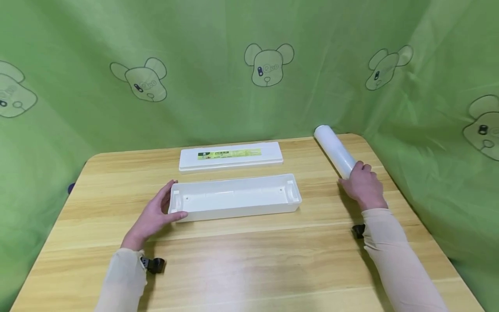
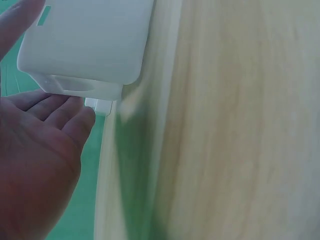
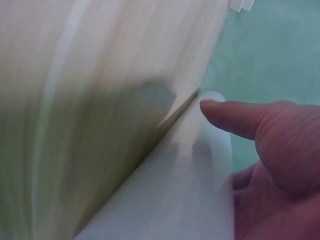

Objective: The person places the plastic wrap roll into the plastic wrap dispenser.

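White all over, the open box lies on the table, near its middle, long walls running from left to right. We hold the box's left end in our left hand: the thumb rests on the near wall and the fingers reach round the end. To the right of the box, well apart from it, our right hand grips the near part of the roll, thumb along one side, fingers over the other. The roll lies aslant, its far end at the table's back edge. Just behind the box, apart from it, we see the white lid, with a green and yellow label on top. A black device sits at each of our wrists, beside a pale sleeve. Behind everything hangs green cloth printed with cartoon heads.
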A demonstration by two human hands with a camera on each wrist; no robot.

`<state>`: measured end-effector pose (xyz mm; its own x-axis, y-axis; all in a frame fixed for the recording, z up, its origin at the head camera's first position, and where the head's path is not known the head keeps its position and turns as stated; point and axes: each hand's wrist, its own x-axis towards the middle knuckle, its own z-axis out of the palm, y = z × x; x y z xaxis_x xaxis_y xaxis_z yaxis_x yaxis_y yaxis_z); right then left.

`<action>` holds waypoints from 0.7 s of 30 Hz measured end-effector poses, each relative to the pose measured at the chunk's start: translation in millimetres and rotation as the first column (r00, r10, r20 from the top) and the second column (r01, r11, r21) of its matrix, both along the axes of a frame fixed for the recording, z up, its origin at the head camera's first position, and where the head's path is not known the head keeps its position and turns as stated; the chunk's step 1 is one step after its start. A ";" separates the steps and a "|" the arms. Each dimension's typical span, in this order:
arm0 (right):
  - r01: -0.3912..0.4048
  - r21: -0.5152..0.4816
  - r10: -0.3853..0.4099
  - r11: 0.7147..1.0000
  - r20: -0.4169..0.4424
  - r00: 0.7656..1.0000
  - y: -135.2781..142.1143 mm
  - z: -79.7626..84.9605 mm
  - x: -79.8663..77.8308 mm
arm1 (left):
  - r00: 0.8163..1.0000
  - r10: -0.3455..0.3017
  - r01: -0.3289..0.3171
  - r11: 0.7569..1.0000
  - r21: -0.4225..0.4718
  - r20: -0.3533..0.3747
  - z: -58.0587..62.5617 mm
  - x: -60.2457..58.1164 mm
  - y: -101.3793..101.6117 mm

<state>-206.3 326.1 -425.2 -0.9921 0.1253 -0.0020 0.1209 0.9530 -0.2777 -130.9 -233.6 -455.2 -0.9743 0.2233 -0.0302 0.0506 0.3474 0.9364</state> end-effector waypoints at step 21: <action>0.047 -0.030 -0.047 0.998 -0.007 0.999 12.4 -3.5 2.8 | 1.000 0.001 -0.001 1.000 -0.005 0.006 -4.2 -0.4 -1.7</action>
<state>-203.5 338.5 -428.6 -0.9852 0.1716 0.0014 0.1629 0.9375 -0.3074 -131.2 -235.3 -459.4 -0.9743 0.2222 -0.0372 0.0445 0.3520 0.9349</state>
